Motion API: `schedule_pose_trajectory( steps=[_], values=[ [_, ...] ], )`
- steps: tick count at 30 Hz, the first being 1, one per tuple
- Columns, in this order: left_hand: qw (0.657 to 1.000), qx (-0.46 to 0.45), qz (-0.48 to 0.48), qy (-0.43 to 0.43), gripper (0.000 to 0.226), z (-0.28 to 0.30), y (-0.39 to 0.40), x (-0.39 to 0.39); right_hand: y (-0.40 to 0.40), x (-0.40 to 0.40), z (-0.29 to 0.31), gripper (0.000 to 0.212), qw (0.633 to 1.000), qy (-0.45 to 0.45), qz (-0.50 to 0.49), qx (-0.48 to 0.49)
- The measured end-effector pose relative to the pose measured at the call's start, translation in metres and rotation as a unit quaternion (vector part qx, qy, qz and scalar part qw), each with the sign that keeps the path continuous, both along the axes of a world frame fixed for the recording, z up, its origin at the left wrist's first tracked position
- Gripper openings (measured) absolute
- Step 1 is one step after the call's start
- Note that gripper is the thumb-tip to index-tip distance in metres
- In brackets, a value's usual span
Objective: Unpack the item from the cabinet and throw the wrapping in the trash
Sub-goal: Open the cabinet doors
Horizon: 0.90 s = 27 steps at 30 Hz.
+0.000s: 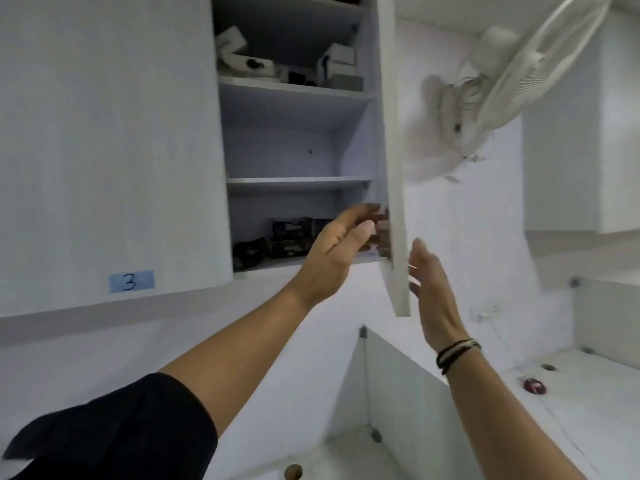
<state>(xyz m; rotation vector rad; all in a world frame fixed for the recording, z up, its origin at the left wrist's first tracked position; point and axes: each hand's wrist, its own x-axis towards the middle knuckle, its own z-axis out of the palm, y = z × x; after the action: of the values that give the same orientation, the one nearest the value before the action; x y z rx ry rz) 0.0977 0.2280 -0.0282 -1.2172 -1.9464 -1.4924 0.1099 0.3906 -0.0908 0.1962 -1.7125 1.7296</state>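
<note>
The wall cabinet (298,140) stands open, its white door (394,188) swung edge-on between the two hands. On its lowest shelf, just left of the left hand's (341,244) fingers, lie dark wrapped packets (294,233), two stacked, and a third black packet (250,252) lower and further left

This looks like an office or workroom storage corner, not a home kitchen. White wall cabinets (104,150) line the wall, one marked with a blue label (131,281) reading "3". The open one holds small white boxes (341,60) of gadgets on an upper shelf. A white fan (519,71) hangs on the wall above plain white desks (588,393) with round cable holes (548,367).
</note>
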Motion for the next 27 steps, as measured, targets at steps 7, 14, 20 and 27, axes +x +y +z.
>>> schedule_pose_trajectory(
  steps=[7, 14, 20, 27],
  values=[
    [0.996, 0.017, 0.065, -0.060, 0.059, -0.012, 0.060, -0.010, 0.097, 0.050, 0.009, 0.025, 0.946, 0.024, -0.282, 0.158],
    [0.981, 0.050, 0.179, -0.051, 0.041, -0.019, 0.027, -0.043, 0.056, 0.027, -0.021, 0.057, 0.865, 0.143, -0.452, 0.166],
    [0.938, 0.079, 0.337, -0.031, 0.036, -0.025, -0.071, -0.081, -0.070, -0.050, -0.002, 0.021, 0.982, 0.091, -0.015, 0.163],
    [0.890, 0.105, 0.442, -0.039, 0.035, -0.028, -0.192, -0.104, -0.202, -0.178, 0.039, 0.042, 0.954, -0.009, 0.134, 0.267]
  ],
)
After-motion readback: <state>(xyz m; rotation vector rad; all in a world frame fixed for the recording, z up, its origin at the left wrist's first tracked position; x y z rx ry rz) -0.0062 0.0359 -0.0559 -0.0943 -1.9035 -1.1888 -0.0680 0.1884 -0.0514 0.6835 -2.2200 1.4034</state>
